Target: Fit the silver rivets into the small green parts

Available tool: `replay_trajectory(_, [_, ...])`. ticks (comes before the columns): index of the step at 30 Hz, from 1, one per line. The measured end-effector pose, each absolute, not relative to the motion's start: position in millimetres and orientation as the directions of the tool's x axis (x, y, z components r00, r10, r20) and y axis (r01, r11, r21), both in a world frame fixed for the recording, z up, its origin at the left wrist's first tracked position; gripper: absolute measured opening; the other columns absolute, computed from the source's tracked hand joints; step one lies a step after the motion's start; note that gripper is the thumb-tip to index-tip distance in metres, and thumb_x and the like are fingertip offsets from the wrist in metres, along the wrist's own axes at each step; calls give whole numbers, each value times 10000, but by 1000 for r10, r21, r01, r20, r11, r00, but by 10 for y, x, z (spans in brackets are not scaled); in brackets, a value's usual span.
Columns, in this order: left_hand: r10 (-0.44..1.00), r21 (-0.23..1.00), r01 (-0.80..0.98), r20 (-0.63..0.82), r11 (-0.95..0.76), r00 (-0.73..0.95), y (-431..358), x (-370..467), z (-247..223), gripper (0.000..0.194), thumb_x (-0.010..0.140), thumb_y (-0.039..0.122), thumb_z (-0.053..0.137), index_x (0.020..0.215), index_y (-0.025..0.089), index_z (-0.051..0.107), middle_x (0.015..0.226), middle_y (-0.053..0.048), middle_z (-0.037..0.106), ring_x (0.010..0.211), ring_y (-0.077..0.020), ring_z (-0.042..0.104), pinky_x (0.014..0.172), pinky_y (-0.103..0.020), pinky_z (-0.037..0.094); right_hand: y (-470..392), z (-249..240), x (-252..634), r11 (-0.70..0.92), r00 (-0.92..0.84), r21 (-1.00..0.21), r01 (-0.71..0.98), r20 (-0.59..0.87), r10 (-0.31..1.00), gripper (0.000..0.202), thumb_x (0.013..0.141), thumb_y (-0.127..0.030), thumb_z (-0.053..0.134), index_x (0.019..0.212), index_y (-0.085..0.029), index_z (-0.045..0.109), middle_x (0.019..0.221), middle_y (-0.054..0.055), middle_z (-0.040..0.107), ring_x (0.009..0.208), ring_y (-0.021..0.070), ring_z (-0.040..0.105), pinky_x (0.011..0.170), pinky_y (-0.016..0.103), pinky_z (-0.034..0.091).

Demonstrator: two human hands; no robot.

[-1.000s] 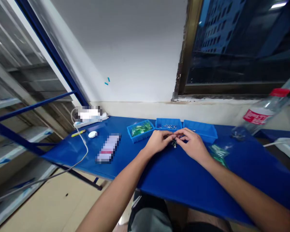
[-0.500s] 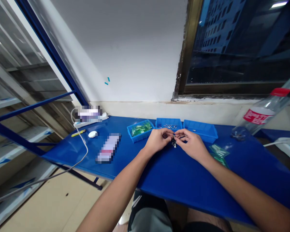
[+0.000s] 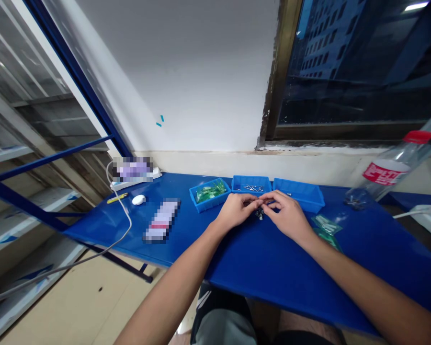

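Observation:
My left hand (image 3: 237, 209) and my right hand (image 3: 282, 209) meet fingertip to fingertip over the blue table (image 3: 266, 268). Both are pinched closed; whatever lies between the fingers is too small and too covered to name. Just beneath the fingertips lie small dark and shiny metal pieces (image 3: 260, 215), partly hidden. Behind the hands stand a blue bin with long thin metal screws or pins (image 3: 252, 188) and another blue bin (image 3: 303, 194) with a tiny piece in it. Left of my left hand, a third blue bin (image 3: 198, 207) holds green plastic packets (image 3: 211, 191).
Green clear packets (image 3: 326, 227) lie right of my right forearm. A red-capped plastic bottle (image 3: 388, 172) stands at the far right. On the left are a blurred phone (image 3: 162, 220), a white oval object (image 3: 139, 200), a yellow cutter (image 3: 117, 198), a power strip (image 3: 138, 179) and a cable (image 3: 129, 221).
The fingertips have drawn slightly closer together, and my right fingers have shifted a little. Both hands stay in the same place over the metal pieces.

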State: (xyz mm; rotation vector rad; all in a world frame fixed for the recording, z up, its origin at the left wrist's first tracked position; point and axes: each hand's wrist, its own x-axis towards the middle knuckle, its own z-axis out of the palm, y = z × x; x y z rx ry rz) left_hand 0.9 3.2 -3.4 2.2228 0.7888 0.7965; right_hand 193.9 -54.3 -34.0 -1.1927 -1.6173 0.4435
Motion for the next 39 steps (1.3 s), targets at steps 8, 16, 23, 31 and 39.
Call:
replay_trajectory(8, [755, 762, 328, 303, -559, 582, 48, 31, -87, 197, 852, 95, 688, 1002, 152, 802, 937, -45, 832, 840, -177, 792, 780, -243, 599, -526, -394, 1936, 333, 111, -814, 476, 431, 896, 202, 921, -399, 690, 1030, -233, 726, 1014, 66, 784, 814, 228, 766, 745, 362, 650])
replay_trajectory(16, [753, 785, 248, 373, -567, 543, 65, 35, -104, 213, 844, 79, 699, 1035, 154, 756, 948, -38, 827, 848, -166, 787, 810, -254, 605, -504, -428, 1949, 365, 78, -811, 457, 446, 892, 205, 893, -334, 690, 1060, -217, 714, 1030, 85, 766, 853, 226, 741, 787, 383, 649])
replay_trajectory(23, [674, 709, 265, 386, -654, 630, 55, 13, -97, 194, 922, 201, 698, 1112, 169, 720, 1060, -68, 815, 959, -196, 772, 890, -302, 589, -538, -265, 1969, 428, 36, -633, 645, 585, 810, 154, 919, -259, 617, 1017, -233, 734, 944, 58, 693, 757, 195, 653, 702, 346, 578])
replay_trajectory(31, [374, 359, 246, 353, -901, 857, 64, 27, -139, 356, 939, 395, 737, 1226, 185, 758, 1284, -124, 751, 1215, -277, 684, 1116, -414, 472, -449, -148, 2187, 417, 32, -414, 809, 740, 672, 164, 975, -252, 573, 1061, -233, 711, 982, 78, 720, 906, 255, 673, 864, 416, 549])
replay_trajectory(39, [381, 324, 268, 365, -907, 849, 139, 9, -185, 206, 955, 204, 687, 1141, 197, 776, 1168, -86, 783, 1117, -238, 709, 1062, -391, 495, -356, -216, 2294, 404, -13, -352, 844, 741, 671, 119, 978, -268, 594, 1030, -236, 696, 963, 77, 730, 916, 271, 670, 869, 440, 543])
